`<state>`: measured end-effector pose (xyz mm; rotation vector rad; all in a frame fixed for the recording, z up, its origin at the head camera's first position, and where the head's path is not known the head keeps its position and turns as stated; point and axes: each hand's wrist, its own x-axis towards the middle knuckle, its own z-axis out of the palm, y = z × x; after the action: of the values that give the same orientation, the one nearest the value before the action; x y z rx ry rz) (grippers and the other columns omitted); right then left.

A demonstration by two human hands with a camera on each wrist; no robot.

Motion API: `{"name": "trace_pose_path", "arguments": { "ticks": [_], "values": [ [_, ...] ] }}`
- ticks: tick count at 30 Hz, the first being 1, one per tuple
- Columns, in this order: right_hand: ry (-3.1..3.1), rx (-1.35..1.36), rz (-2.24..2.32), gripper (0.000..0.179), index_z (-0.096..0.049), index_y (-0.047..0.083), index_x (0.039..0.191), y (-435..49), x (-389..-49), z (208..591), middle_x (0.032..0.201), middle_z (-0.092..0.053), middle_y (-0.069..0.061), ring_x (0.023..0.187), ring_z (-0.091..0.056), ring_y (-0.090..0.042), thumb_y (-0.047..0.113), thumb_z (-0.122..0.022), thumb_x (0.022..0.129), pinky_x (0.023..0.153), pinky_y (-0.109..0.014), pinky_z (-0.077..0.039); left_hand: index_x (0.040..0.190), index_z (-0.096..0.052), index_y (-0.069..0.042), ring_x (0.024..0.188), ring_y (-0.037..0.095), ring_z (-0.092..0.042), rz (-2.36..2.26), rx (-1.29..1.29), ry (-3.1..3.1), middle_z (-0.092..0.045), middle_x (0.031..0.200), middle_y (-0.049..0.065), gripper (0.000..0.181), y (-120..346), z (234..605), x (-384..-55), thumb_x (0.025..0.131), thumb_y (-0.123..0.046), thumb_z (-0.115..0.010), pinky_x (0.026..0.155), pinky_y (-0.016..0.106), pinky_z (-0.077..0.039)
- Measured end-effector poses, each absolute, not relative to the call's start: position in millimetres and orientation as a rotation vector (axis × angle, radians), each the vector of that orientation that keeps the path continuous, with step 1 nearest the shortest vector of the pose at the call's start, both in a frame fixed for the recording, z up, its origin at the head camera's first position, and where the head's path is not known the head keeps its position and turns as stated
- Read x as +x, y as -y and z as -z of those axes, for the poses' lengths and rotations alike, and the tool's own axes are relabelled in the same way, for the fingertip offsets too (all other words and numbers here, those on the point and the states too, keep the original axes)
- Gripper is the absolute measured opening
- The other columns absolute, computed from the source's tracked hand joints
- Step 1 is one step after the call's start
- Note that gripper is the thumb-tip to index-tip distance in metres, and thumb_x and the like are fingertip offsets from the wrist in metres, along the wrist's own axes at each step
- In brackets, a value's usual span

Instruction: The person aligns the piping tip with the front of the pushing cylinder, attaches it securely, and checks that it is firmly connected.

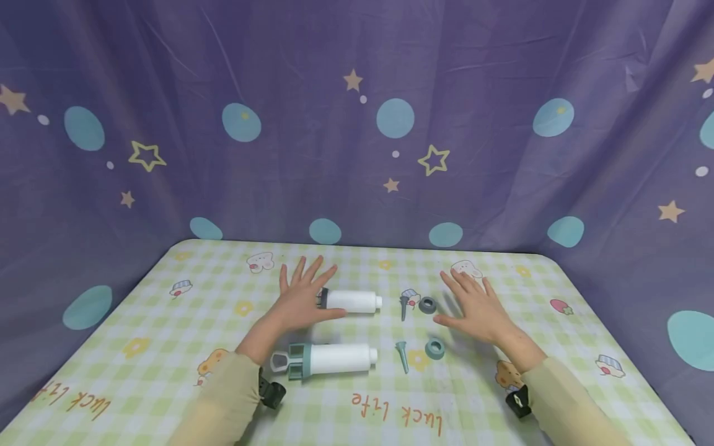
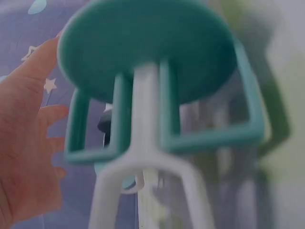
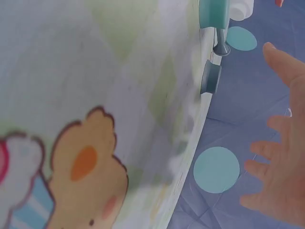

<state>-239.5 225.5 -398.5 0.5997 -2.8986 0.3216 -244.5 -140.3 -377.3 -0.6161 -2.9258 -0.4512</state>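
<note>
My left hand [image 1: 304, 303] is spread, its fingers and thumb over the handle end of a white syringe [image 1: 354, 301] with a dark collar, whose handle is mostly hidden. Closer to me lies a second white syringe [image 1: 340, 358] with a green flange [image 2: 147, 43] and a pale loop handle [image 2: 145, 162]. My right hand [image 1: 480, 313] hovers with fingers apart, to the right of a dark ring cap [image 1: 422, 306] and a green ring cap [image 1: 428, 350]. Between caps and syringes are a dark nozzle [image 1: 404, 308] and a green nozzle [image 1: 403, 358]. Neither hand holds anything.
A green-and-white checked cloth with printed cartoons covers the table [image 1: 167, 347]. Behind its far edge hangs a purple curtain [image 1: 312, 173] with stars and blue dots, which also encloses both sides. Black camera straps [image 1: 271, 393] sit at the wrists.
</note>
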Motion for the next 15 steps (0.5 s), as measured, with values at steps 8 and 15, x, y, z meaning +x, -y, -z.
{"name": "trace_pose_path", "arguments": {
  "ticks": [8,15],
  "values": [
    [2.836,0.661,-0.42,0.082,-0.03,0.012,0.143,-219,-242,401,0.143,-0.034,-0.016,0.13,-0.033,-0.035,0.054,-0.06,0.079,0.106,-0.058,-0.013,0.143,-0.03,-0.022,0.139,0.034,-0.006,0.478,-0.658,2.883,-0.02,0.15,0.009,0.087,127,380,-247,0.073,-0.067,-0.057,0.106,0.061,0.002],
    [2.813,0.72,-0.506,0.076,-0.036,0.01,0.14,-211,-246,402,0.137,-0.043,-0.017,0.124,-0.041,-0.035,0.044,-0.066,0.079,0.103,-0.055,-0.026,0.141,-0.036,-0.018,0.138,0.033,-0.015,0.454,-0.671,2.876,-0.028,0.147,0.01,0.084,113,380,-248,0.074,-0.063,-0.059,0.107,0.058,-0.002]
  ]
}}
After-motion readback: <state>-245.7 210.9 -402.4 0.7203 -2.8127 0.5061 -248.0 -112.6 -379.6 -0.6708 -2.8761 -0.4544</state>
